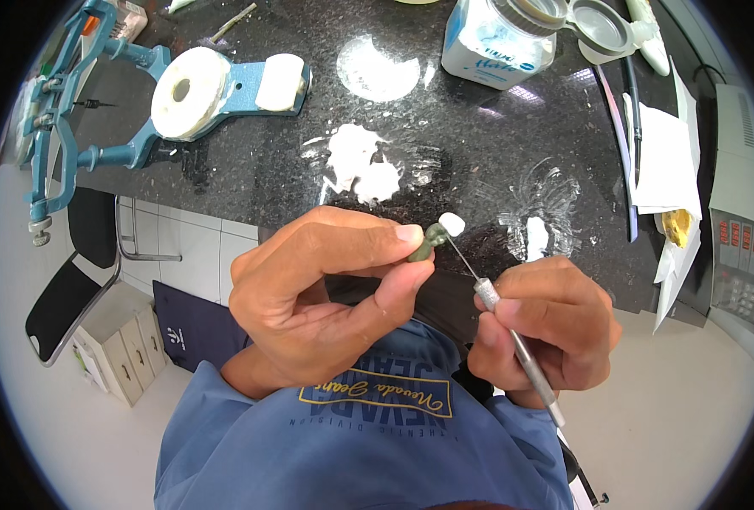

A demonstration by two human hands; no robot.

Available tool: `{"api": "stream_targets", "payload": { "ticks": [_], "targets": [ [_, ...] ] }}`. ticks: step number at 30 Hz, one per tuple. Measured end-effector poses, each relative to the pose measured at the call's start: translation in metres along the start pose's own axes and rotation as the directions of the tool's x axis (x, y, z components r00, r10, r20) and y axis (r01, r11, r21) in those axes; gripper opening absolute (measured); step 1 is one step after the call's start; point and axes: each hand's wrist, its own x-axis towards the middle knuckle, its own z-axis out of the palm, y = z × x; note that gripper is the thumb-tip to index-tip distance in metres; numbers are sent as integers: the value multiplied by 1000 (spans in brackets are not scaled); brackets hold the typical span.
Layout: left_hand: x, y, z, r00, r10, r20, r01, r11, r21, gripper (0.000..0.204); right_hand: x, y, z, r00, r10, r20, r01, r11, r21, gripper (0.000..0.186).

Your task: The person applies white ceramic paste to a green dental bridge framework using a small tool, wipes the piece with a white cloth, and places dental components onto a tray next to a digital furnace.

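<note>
My left hand [326, 293] pinches a small dark green piece [428, 244] between thumb and index finger, with a small white cap [451, 223] on its upper end. My right hand [551, 327] grips a silver instrument [525, 357] with a knurled collar; its thin needle-like tip rises toward the green piece, close beside the white cap, and I cannot tell whether it touches. Behind my hands on the dark speckled worktop [258, 153] lie patches of white powder [360, 163] and a small white smear [536, 238].
A blue metal articulator [143, 136] with white mounts stands back left. An open-lidded white container [496, 47] sits at the back, with slender tools [627, 153], papers [666, 187] and a grey device [734, 255] at right. A black chair [50, 314] and drawer unit [122, 353] stand lower left.
</note>
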Motion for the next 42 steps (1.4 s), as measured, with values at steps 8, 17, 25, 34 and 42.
{"api": "stream_targets", "payload": {
  "ticks": [8, 17, 25, 34, 42],
  "targets": [
    [0, 0, 2, 1000, -7, 1, 7, 1000, -3, 28, -2, -1, 0, 1000, 13, -21, -14, 1000, -11, 34],
    [0, 7, 5, 993, -104, -48, 100, 992, -72, 25, -15, 2, 5, 970, -7, -242, 65, 970, 233, 27],
    [3, 24, 2, 972, -224, -78, 201, 952, -232, 28, -14, -7, 4, 951, -38, -307, 71, 993, 96, 15],
    [1, 28, -4, 940, -318, 122, 317, 688, -653, 15, -13, -4, 18, 921, -11, -390, 96, 975, 200, 24],
    [1, 37, -4, 842, -425, 332, 519, 470, -714, 20, -12, -6, 5, 948, -101, -303, 136, 986, 99, 25]
  ]
}}
